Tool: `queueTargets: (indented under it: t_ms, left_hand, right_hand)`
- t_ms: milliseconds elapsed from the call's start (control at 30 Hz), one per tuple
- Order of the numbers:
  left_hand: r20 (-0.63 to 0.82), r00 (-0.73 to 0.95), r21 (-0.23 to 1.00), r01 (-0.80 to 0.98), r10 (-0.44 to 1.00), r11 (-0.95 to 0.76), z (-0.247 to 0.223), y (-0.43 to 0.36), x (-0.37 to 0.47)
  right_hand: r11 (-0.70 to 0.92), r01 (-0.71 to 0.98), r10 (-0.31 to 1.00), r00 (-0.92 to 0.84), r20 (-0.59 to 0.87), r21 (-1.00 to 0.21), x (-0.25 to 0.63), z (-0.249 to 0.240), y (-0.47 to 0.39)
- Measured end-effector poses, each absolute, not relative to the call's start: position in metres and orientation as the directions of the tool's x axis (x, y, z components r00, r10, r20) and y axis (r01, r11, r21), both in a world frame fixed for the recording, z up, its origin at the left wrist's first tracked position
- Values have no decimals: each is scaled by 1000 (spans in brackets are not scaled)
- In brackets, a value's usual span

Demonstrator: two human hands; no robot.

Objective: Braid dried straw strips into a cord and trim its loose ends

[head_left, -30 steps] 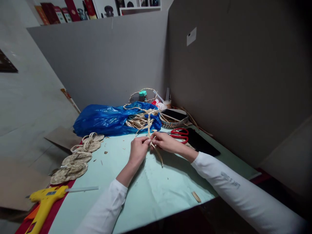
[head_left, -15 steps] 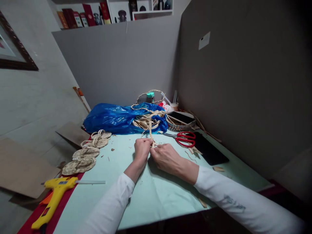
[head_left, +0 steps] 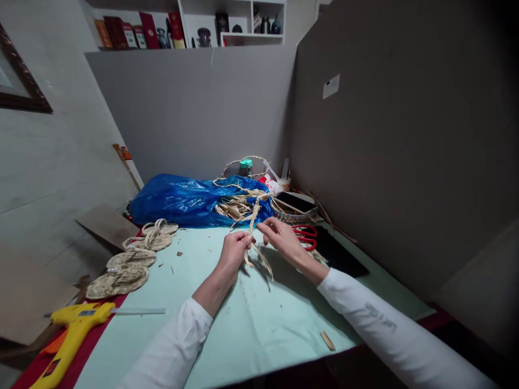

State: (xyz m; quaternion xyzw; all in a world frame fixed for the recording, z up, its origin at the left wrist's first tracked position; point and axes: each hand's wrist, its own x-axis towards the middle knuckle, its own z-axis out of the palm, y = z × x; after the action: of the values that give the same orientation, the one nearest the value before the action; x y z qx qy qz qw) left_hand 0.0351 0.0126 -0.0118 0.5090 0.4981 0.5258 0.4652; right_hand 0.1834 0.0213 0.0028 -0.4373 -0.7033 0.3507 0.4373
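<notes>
A pale straw braid (head_left: 254, 214) runs down from the straw bundle (head_left: 235, 207) at the blue bag's mouth. My left hand (head_left: 234, 249) pinches the braid near its lower end, and loose strands hang below the fingertips over the table. Just right of the braid, my right hand (head_left: 280, 237) is raised with its fingers parted and bent, and no strand shows between them. Behind that hand lie red-handled scissors (head_left: 307, 237), their blades hidden.
The blue plastic bag (head_left: 174, 199) lies at the back. Woven straw slippers (head_left: 121, 275) and a yellow glue gun (head_left: 77, 324) line the left edge. A basket holds a phone (head_left: 295, 202); a black slab (head_left: 344, 253) lies at right.
My right hand has come off the braid and moved up and right, its fingers opening. Loose strands now show below my left hand, which still pinches the braid. The view has shifted slightly.
</notes>
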Motion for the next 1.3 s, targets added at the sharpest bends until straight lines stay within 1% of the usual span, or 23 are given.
queueTargets:
  t_ms: [33,67,133,200,300,400,467,533,633,733,800,933,1033,1167,1300]
  left_hand:
    - [77,-22,997,32,997,-76,-12,10,37]
    - [83,7,995,48,997,-83,-12,8,40]
    - [100,53,992,78,994,-104,-13,5,45]
    - [126,81,985,107,989,-135,-16,5,49]
    - [175,98,969,162,980,-189,-19,7,51]
    - [221,92,944,229,971,-237,-18,9,52]
    - [239,67,929,274,969,-249,-17,8,52]
    - [244,30,920,309,969,-241,-16,7,50]
    - [250,-33,918,325,968,-226,-17,9,45]
    - [266,-64,917,323,962,-232,-17,12,38]
    - [273,-59,913,329,960,-240,-16,14,36]
    - [281,-82,901,367,956,-233,-14,11,36]
    - [317,-92,864,440,944,-247,-11,5,38]
    - [383,-59,775,563,922,-286,-8,0,40]
    - [435,-66,670,691,898,-273,-6,-2,38]
  right_hand:
    - [296,205,941,-227,249,-933,186,1,27]
    - [250,144,946,-245,210,-958,188,-1,33]
    - [195,73,944,-284,167,-978,190,-7,40]
    - [187,38,950,-261,171,-982,189,-13,45]
    - [186,-3,968,-172,184,-983,187,-23,51]
    - [193,-18,975,-106,194,-981,187,-29,59]
    - [197,-31,975,-96,199,-980,188,-30,61]
    - [183,-55,972,-137,189,-982,188,-28,59]
    - [102,-97,942,-309,128,-990,186,-21,46]
    - [15,-96,871,-487,60,-995,181,-15,33]
    - [2,-83,851,-523,45,-997,179,-15,28]
    - [41,-25,881,-471,48,-999,178,-19,30]
    - [85,31,902,-426,64,-996,179,-22,32]
    - [158,76,930,-347,122,-985,178,-25,35]
    - [217,76,945,-266,190,-973,178,-28,41]
